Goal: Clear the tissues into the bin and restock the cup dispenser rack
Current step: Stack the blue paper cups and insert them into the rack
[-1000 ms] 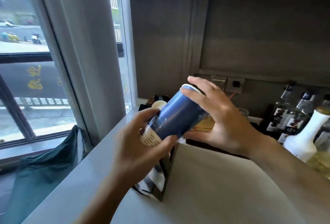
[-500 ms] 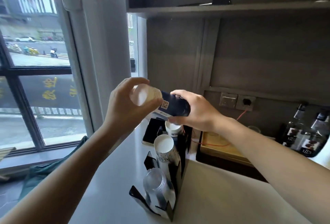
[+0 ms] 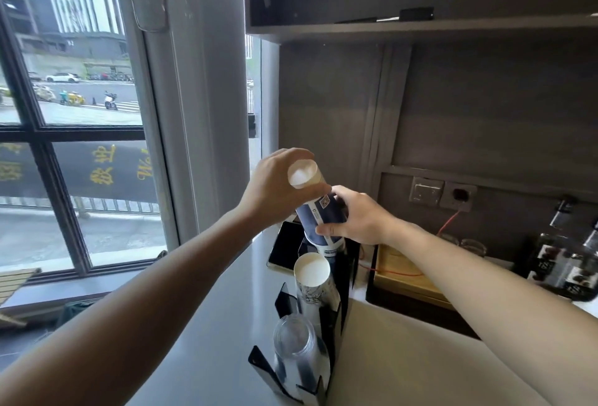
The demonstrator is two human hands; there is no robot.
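Observation:
A black cup dispenser rack [image 3: 344, 279] stands on the pale counter. Its near slot holds a stack of clear plastic cups [image 3: 293, 345], its middle slot a stack of white patterned paper cups [image 3: 312, 273]. Over the far slot I hold a stack of dark blue paper cups [image 3: 318, 216], bottom end up and tilted towards me. My left hand [image 3: 275, 189] grips the white top end. My right hand [image 3: 359, 219] wraps the lower part, just above the rack. No tissues or bin are in view.
A dark phone [image 3: 284, 248] lies flat behind the rack. A wooden tray [image 3: 404, 273] with a red cable sits to the right, syrup bottles [image 3: 563, 263] beyond it. A wall socket [image 3: 458, 195] and a shelf [image 3: 420, 27] are above. A grey column [image 3: 187, 91] and window stand left.
The blue cup stack has gone from lying near-level close to me to steeply tilted, its wide end lowered onto the rack's far slot. My view has pulled back, showing the whole rack.

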